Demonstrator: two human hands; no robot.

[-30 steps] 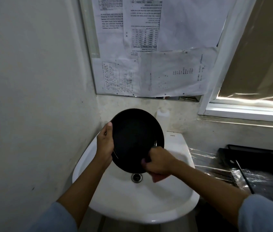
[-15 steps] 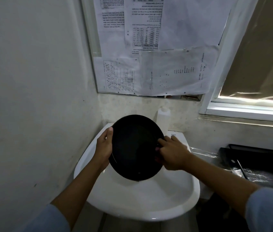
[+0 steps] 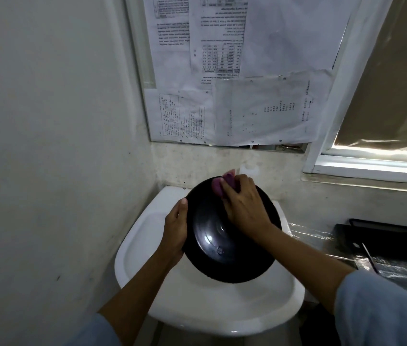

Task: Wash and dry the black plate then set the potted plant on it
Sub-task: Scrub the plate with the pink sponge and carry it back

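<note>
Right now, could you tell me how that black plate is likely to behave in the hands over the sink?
The black plate keeps its round shape held only at its rim by the left hand, so it is probably stiff. Its glossy surface suggests it could be slippery. The right hand presses a purple sponge on its far edge, which might tip it.

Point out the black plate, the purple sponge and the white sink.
black plate (image 3: 225, 248), head view, its glossy centre.
purple sponge (image 3: 218, 186), head view, exposed left end.
white sink (image 3: 222, 308), head view, bare basin.

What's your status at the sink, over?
Left hand grips black plate by its edge, tilted over sink. Right hand presses purple sponge on plate's upper part. Nothing in the way; plant not in view.
</note>
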